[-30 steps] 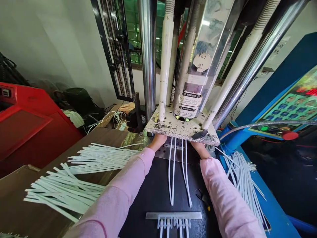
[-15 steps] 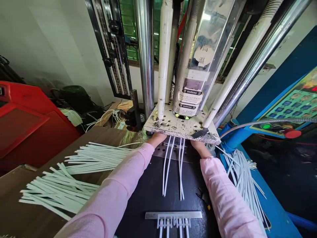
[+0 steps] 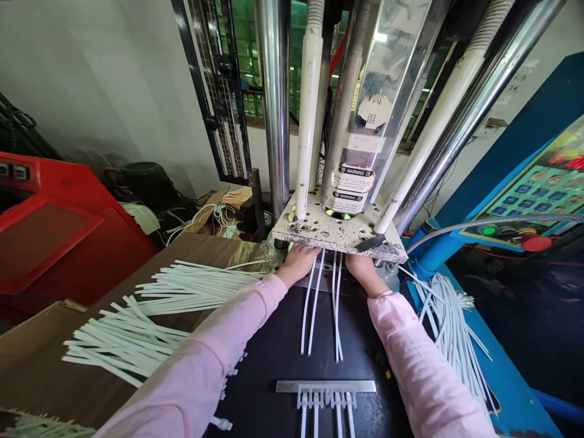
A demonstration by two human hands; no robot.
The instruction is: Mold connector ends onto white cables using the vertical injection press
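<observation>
Both of my hands reach in under the speckled cream press plate (image 3: 337, 234). My left hand (image 3: 298, 260) is at its front left edge, fingers hidden beneath the plate. On the other side my right hand (image 3: 362, 269) is tucked under as well, its fingers out of sight. Between them, several thin white cables (image 3: 309, 316) run out from below the plate onto the black table (image 3: 269, 340). Closer to me lies a metal bar (image 3: 326, 386) with a row of clear molded pieces (image 3: 314, 398), and white cables are attached to these.
Bundles of white strips (image 3: 123, 340) cover the brown board on the left. More white cables (image 3: 444, 316) hang in a bunch on the blue surface at right. A control panel (image 3: 529, 201) with a red button (image 3: 536, 243) stands beyond it. Steel columns (image 3: 276, 109) flank the press.
My hands have drawn back slightly, so more of the left one shows in front of the plate. The view has shifted a little. The cables between the hands still come out under the plate.
</observation>
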